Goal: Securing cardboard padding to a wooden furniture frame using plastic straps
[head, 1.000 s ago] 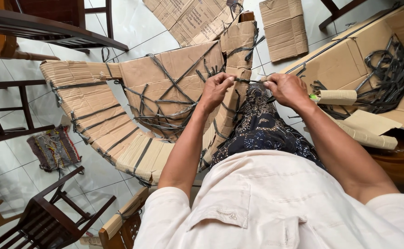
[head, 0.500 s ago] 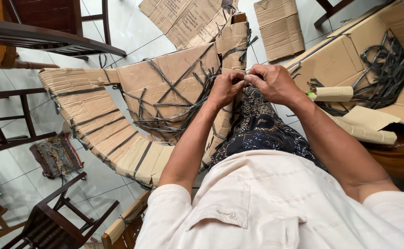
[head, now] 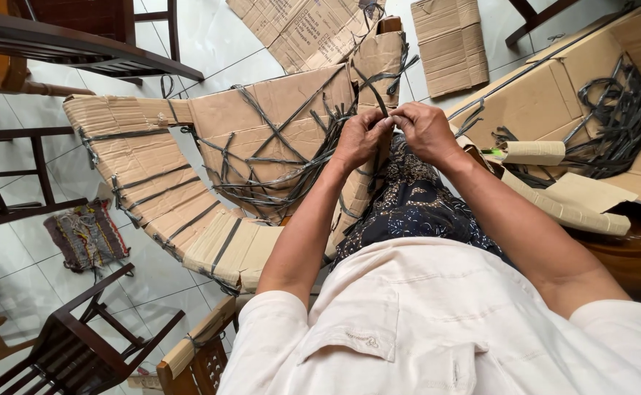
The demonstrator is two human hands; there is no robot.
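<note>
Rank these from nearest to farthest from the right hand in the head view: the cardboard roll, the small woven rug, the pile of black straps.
1. Cardboard roll, just right of the right hand.
2. Pile of black straps, farther right, in the open box.
3. Small woven rug, far left on the floor.

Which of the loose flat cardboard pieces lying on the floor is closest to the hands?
The big cardboard sheet at top centre, just past the wrapped furniture; the smaller folded cardboard piece lies farther right, alone on the tiles.
</note>
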